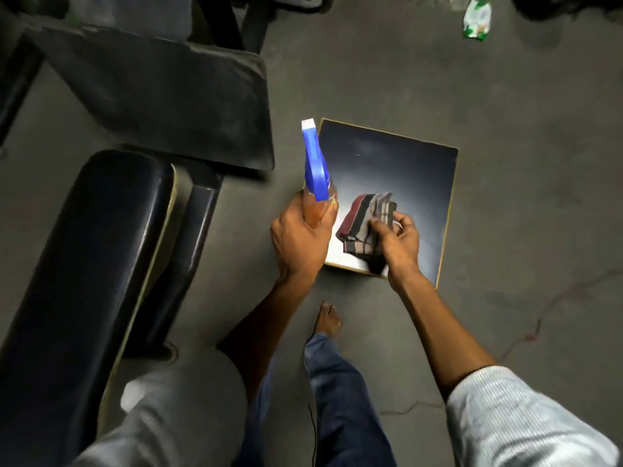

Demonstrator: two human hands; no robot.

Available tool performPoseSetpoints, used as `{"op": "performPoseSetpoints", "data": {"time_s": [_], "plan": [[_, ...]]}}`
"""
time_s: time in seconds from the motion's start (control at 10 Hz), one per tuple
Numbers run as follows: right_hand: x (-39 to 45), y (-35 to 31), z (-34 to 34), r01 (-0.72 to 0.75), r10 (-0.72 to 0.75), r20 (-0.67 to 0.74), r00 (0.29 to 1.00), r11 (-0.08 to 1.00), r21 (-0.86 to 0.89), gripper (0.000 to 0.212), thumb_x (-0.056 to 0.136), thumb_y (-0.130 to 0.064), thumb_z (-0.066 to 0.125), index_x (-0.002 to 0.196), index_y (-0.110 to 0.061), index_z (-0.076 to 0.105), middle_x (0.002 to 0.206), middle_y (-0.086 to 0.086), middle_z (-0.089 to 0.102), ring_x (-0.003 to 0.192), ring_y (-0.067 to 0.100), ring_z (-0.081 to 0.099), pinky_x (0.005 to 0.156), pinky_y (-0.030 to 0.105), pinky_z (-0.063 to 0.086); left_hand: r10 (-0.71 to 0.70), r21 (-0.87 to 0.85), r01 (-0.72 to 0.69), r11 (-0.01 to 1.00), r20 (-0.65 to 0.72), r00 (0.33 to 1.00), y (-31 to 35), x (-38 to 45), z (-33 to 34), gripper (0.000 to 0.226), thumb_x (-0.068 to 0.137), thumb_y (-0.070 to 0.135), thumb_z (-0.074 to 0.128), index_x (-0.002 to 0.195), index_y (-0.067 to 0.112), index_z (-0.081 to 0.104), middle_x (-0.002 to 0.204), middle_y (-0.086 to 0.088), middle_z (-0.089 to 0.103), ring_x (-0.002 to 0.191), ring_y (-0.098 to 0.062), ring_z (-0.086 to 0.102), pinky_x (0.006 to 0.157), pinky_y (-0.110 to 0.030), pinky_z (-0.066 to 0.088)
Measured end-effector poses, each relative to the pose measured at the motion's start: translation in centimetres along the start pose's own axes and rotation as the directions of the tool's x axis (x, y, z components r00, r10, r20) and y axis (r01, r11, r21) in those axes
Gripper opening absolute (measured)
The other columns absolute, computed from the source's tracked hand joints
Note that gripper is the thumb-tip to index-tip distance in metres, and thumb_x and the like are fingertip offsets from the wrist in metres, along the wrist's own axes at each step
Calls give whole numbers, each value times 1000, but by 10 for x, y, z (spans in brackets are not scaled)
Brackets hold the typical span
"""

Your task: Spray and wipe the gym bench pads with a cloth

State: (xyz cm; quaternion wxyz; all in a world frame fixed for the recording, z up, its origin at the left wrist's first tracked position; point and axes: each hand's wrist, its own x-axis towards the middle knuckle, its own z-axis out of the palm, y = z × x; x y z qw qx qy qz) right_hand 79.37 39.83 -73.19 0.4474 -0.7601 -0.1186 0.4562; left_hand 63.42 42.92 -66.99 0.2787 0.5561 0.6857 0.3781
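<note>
Over the stool (404,156), left hand (300,241) grips spray bottle (315,170), right hand (397,241) cloth (362,220).

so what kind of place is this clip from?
Most likely a gym floor. A long black padded bench stands on the left with a second angled pad beyond it, on bare grey concrete floor. The spray bottle and striped cloth point to equipment cleaning.

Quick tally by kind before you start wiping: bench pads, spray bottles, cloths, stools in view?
Black padded bench pads: 2
Blue-topped spray bottle: 1
Striped folded cloth: 1
Dark square-topped stool: 1
Total: 5
</note>
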Motion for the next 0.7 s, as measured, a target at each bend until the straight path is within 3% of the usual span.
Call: {"op": "performPoseSetpoints", "data": {"time_s": [0.1, 0.2, 0.3, 0.4, 0.6, 0.7], "plan": [[7, 7, -16, 87, -101, -41, 994, 963, -256, 45, 97, -7, 73, 139, -17, 63, 117, -2, 73, 113, 22, 73, 106, 34, 56, -28, 10, 28, 1000, 39, 999, 0, -2, 17, 36, 84, 32, 91, 109, 10, 78, 94, -14, 80, 86, -38, 72, 74, -26, 41], [4, 14, -29, 173, -247, -103, 963, 868, -465, 48, 93, -11, 71, 139, -23, 63, 127, 5, 68, 123, 31, 68, 111, 48, 53, -46, 25, 44, 999, 81, 996, -1, -4, 24, 41, 85, 29, 91, 117, 7, 76, 104, -13, 80, 94, -34, 74, 85, -32, 52], [-3, 15, -31, 240, -305, -62, 950, 844, -480, 41, 93, -9, 69, 133, -19, 67, 128, 6, 66, 121, 30, 67, 110, 51, 54, -53, 40, 51, 998, 73, 996, -4, -2, 30, 38, 85, 30, 90, 112, 7, 75, 98, -13, 79, 89, -37, 73, 80, -33, 51], [-12, 8, -24, 287, -329, -18, 944, 847, -447, 35, 93, -5, 68, 126, -15, 72, 122, 5, 71, 109, 24, 70, 103, 45, 59, -81, 89, 74, 993, 79, 994, 3, 0, 31, 40, 85, 34, 89, 114, 10, 75, 101, -13, 79, 94, -40, 71, 79, -33, 46], [-33, -10, 4, 209, -239, -34, 970, 903, -375, 16, 94, -16, 71, 107, -21, 79, 87, -6, 78, 85, 16, 75, 83, 33, 63, -209, 186, 170, 968, 219, 953, 11, 6, 21, 76, 78, 53, 90, 142, 23, 62, 134, -2, 73, 122, -28, 69, 97, -43, 57], [-51, -14, 17, 112, -133, -27, 991, 913, -391, 4, 93, -26, 75, 95, -23, 76, 87, -4, 78, 87, 17, 74, 78, 30, 55, -285, 218, 232, 948, 255, 924, 15, 6, 10, 88, 76, 37, 93, 151, 18, 51, 146, -6, 63, 135, -29, 60, 107, -42, 51]]}}
